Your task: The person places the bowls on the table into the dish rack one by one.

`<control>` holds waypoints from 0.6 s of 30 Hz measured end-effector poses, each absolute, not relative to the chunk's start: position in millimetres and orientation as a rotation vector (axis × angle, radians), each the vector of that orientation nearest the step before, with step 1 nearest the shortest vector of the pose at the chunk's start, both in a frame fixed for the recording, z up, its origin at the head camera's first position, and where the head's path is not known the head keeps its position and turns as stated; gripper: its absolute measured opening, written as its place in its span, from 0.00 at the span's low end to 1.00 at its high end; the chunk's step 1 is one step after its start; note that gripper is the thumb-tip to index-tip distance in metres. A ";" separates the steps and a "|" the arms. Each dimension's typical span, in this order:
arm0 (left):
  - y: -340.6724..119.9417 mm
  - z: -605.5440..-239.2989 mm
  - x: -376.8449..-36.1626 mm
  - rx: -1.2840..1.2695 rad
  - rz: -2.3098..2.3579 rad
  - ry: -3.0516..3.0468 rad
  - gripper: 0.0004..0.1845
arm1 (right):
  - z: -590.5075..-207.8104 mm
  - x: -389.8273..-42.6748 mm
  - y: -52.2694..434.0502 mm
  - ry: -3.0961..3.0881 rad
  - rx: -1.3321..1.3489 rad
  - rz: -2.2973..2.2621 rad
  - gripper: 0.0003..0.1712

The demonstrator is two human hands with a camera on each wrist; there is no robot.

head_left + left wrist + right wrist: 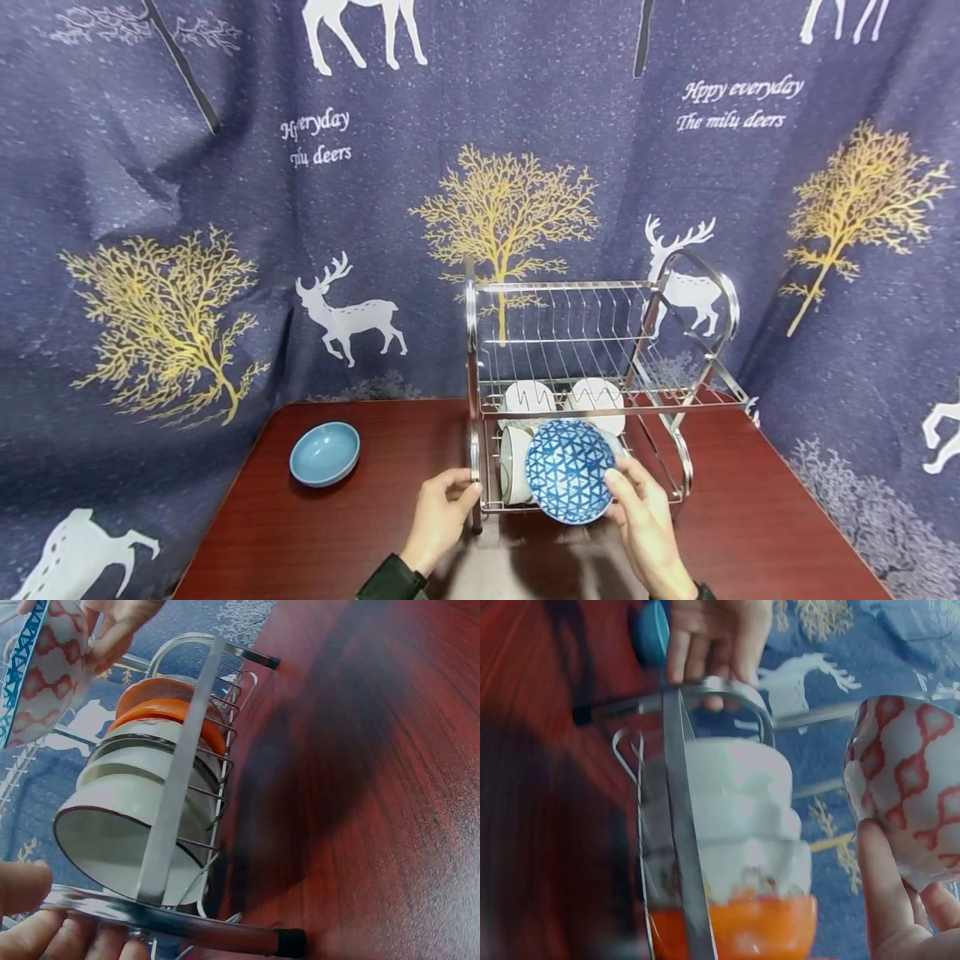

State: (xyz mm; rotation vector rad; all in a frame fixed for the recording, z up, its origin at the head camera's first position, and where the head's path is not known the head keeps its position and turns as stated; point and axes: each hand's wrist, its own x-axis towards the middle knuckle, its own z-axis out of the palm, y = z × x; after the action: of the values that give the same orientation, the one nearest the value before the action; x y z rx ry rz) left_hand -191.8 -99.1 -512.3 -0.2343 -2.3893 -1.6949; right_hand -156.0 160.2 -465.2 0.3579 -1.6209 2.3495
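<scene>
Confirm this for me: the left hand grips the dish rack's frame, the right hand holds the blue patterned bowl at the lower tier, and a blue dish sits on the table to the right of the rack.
Wrong on one point: in the head view the blue dish sits left of the dish rack, not right. The left hand grips the frame, and the right hand holds the blue patterned bowl at the lower tier.

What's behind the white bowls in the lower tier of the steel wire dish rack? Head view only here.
Observer: Orange bowls, on edge at the row's far end, behind the white bowls.
Operator: Outside of the blue triangle-patterned bowl?
Observer: White with a red diamond lattice; the right hand grips it.
Operator: Touching the steel wire dish rack?
Observer: No, the left wrist view shows it apart from the racked bowls.
</scene>
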 end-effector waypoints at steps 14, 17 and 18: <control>-95.3 -517.2 -194.3 -0.158 -1.577 -2.455 0.05 | -447.2 -159.5 207.1 -1.990 -0.145 1.732 0.17; -95.3 -516.4 -194.2 -0.160 -1.574 -2.455 0.05 | -443.9 -160.9 212.7 -2.035 -0.164 1.596 0.19; -95.4 -516.2 -194.1 -0.160 -1.574 -2.456 0.05 | -443.4 -161.3 214.3 -2.051 -0.169 1.551 0.20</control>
State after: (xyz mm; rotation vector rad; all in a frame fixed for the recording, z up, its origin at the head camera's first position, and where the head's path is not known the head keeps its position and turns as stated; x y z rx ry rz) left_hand -194.1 -95.4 -516.2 -0.1597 -2.4563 -1.5739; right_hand -161.3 214.3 -443.4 -0.1690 -2.0505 1.5508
